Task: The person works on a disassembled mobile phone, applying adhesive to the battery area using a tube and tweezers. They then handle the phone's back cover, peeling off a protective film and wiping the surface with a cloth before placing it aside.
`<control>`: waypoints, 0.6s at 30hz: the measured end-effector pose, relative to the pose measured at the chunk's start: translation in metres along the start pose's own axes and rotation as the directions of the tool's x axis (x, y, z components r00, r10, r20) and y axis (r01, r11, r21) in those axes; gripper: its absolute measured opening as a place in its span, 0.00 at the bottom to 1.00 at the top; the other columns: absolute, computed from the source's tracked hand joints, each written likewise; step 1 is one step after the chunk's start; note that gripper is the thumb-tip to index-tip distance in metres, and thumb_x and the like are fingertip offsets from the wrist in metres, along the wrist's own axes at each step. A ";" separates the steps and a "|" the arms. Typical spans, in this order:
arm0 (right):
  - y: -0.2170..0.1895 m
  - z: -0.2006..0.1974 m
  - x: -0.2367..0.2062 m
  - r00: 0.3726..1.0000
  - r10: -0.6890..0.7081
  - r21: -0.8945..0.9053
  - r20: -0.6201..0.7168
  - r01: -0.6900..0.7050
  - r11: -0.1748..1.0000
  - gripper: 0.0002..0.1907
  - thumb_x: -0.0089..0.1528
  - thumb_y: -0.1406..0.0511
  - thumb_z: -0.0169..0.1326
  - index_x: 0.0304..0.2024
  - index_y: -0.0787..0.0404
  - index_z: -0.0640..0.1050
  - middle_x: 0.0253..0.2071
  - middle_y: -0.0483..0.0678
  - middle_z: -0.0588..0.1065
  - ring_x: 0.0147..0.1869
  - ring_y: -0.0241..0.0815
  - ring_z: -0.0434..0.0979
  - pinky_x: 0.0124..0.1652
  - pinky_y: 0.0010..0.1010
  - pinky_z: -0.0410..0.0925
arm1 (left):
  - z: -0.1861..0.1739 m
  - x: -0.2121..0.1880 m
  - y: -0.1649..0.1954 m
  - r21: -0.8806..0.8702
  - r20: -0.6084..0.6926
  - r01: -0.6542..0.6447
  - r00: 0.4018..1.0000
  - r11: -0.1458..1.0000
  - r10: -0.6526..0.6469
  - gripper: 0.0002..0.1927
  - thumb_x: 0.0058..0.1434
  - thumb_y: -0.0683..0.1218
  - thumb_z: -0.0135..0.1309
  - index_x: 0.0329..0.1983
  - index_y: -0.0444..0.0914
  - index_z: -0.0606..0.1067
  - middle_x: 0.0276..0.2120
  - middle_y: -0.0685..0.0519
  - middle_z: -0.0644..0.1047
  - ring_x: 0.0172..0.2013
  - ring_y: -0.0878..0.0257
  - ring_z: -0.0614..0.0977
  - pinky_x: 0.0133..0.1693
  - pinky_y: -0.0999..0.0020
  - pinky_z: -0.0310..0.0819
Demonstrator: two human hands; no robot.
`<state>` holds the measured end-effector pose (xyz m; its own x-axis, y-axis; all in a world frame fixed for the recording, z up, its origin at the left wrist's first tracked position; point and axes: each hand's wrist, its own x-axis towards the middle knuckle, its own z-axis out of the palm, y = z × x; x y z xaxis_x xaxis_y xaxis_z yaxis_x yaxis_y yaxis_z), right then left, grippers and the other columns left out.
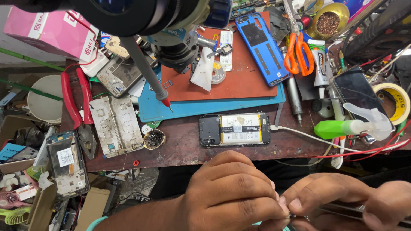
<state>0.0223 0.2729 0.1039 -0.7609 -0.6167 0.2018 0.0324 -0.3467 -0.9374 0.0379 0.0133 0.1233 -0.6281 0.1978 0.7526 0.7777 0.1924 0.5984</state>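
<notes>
While the opened phone [234, 129] lay on the dark wooden table [184, 145] with its battery showing and a white cable [308, 136] plugged into its right end, the person's two hands met low at the near edge. The left hand [231, 194] was curled, its fingertips pinched on something tiny that I could not make out. The right hand [342, 201] touched it fingertip to fingertip, its grip closed on slim metal tweezers [342, 210]. Beyond the phone lay a blue mat [214, 107] with a red mat [239, 81] on top, a blue phone back cover [261, 47], orange scissors [298, 53], red pliers [75, 100] to the left and a green spray bottle [342, 127] to the right.
</notes>
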 end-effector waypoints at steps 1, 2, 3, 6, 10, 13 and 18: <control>-0.002 -0.001 0.001 1.000 0.005 0.005 0.024 -0.005 1.000 0.26 0.63 0.78 0.60 0.51 0.45 0.65 0.48 0.66 0.73 0.52 0.67 0.83 0.51 0.59 0.77 | 0.000 0.000 0.000 0.011 0.001 -0.010 1.000 1.000 0.010 0.07 0.63 0.40 0.67 0.39 0.36 0.79 0.36 0.53 0.81 0.40 0.61 0.86 0.45 0.66 0.78; -0.003 -0.003 0.002 0.999 0.010 0.010 0.048 -0.011 1.000 0.23 0.65 0.77 0.58 0.51 0.46 0.66 0.49 0.66 0.73 0.53 0.68 0.82 0.51 0.59 0.77 | -0.001 0.000 0.000 0.013 0.015 -0.014 1.000 1.000 0.013 0.07 0.63 0.40 0.67 0.40 0.36 0.79 0.36 0.53 0.81 0.41 0.60 0.86 0.45 0.65 0.79; -0.008 -0.006 0.002 0.997 0.017 0.041 0.078 -0.020 0.999 0.17 0.68 0.74 0.54 0.51 0.47 0.66 0.50 0.67 0.73 0.55 0.68 0.81 0.52 0.58 0.77 | -0.002 0.000 0.000 0.016 0.029 -0.018 0.999 1.000 0.017 0.07 0.64 0.40 0.66 0.40 0.35 0.79 0.37 0.53 0.81 0.41 0.60 0.86 0.46 0.65 0.79; -0.011 -0.009 -0.001 0.995 0.087 0.015 0.039 -0.087 0.996 0.04 0.70 0.69 0.49 0.47 0.56 0.71 0.49 0.67 0.74 0.54 0.68 0.79 0.50 0.53 0.77 | -0.004 0.000 0.001 0.033 0.059 -0.032 0.998 0.999 0.030 0.06 0.65 0.41 0.65 0.41 0.35 0.79 0.37 0.52 0.80 0.42 0.60 0.86 0.46 0.64 0.78; -0.008 -0.009 -0.004 0.999 0.053 -0.102 0.010 -0.052 0.993 0.04 0.67 0.69 0.53 0.40 0.64 0.72 0.45 0.61 0.80 0.51 0.61 0.81 0.47 0.42 0.78 | -0.006 0.001 0.003 0.034 0.087 -0.039 0.996 0.999 0.036 0.06 0.67 0.41 0.62 0.42 0.35 0.78 0.37 0.52 0.80 0.42 0.59 0.85 0.47 0.64 0.78; -0.010 -0.010 -0.004 0.999 0.024 -0.266 0.036 -0.013 0.964 0.07 0.62 0.70 0.61 0.39 0.62 0.75 0.44 0.55 0.81 0.49 0.53 0.83 0.48 0.36 0.78 | -0.008 -0.001 0.005 0.031 0.095 -0.042 0.995 0.999 0.039 0.06 0.64 0.41 0.60 0.43 0.34 0.78 0.37 0.52 0.80 0.41 0.59 0.86 0.46 0.63 0.78; -0.015 -0.010 0.002 0.996 0.059 -0.396 0.067 -0.028 0.918 0.07 0.58 0.71 0.63 0.39 0.66 0.81 0.43 0.52 0.80 0.47 0.48 0.85 0.46 0.32 0.77 | -0.007 -0.002 0.002 0.043 0.099 -0.085 0.992 0.995 0.080 0.06 0.67 0.40 0.60 0.45 0.34 0.78 0.38 0.52 0.79 0.42 0.59 0.85 0.47 0.64 0.79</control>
<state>0.0142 0.2840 0.1153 -0.7122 -0.6823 0.1648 -0.2060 -0.0212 -0.9783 0.0412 0.0067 0.1247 -0.5630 0.3069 0.7673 0.8264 0.2160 0.5200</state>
